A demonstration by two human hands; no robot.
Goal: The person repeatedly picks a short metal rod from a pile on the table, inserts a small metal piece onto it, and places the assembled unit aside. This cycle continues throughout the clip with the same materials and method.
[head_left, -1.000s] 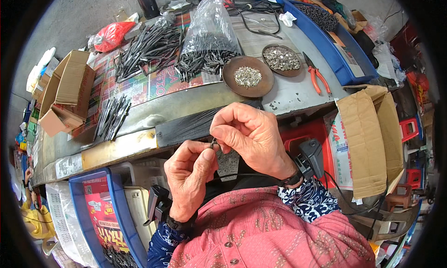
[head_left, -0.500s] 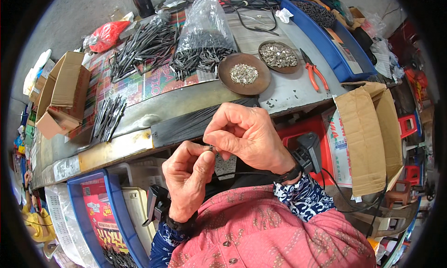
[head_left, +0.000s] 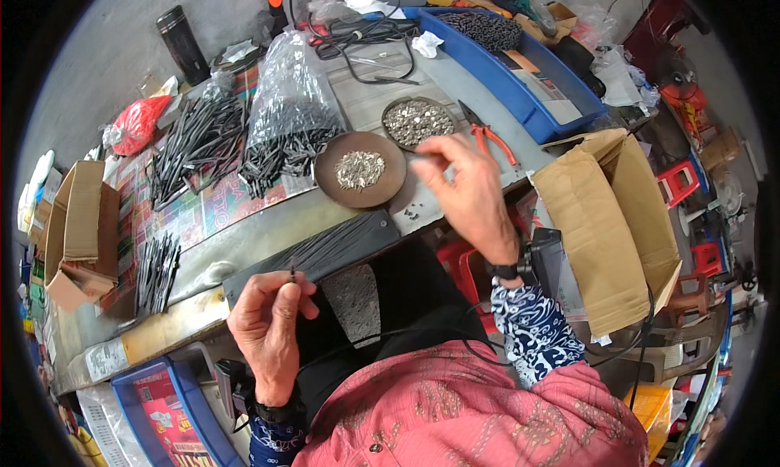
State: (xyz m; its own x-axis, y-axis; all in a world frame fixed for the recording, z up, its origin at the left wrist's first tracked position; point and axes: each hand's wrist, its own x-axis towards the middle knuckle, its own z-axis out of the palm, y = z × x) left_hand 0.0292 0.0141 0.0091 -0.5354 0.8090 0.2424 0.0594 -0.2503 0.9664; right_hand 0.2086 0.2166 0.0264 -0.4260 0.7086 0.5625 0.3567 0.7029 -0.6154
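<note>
My left hand [head_left: 268,321] is closed in a pinch, thumb against fingers, at the near edge of the table. A small dark thin piece [head_left: 293,270] stands up from its fingertips; its exact kind is too small to make out. My right hand [head_left: 471,195] hovers over the table, thumb and forefinger curved but apart, with nothing visible between them. Close to its fingertips is a round dish [head_left: 392,149] of small silvery metal bits. Beside that stands a larger brown dish [head_left: 331,183] with a heap of small pale metal pins.
Pliers [head_left: 500,144] with orange handles lie right of the dishes. Black strips [head_left: 191,146] and a clear bag [head_left: 296,93] of dark pieces cover the table's left. A blue tray [head_left: 561,114] stands at the back right, with an open cardboard box [head_left: 585,223] nearer me.
My hands were together over the table's edge and have parted. The right moved up and right toward the dishes; the left moved down and left, holding the small dark piece. The view has shifted.
</note>
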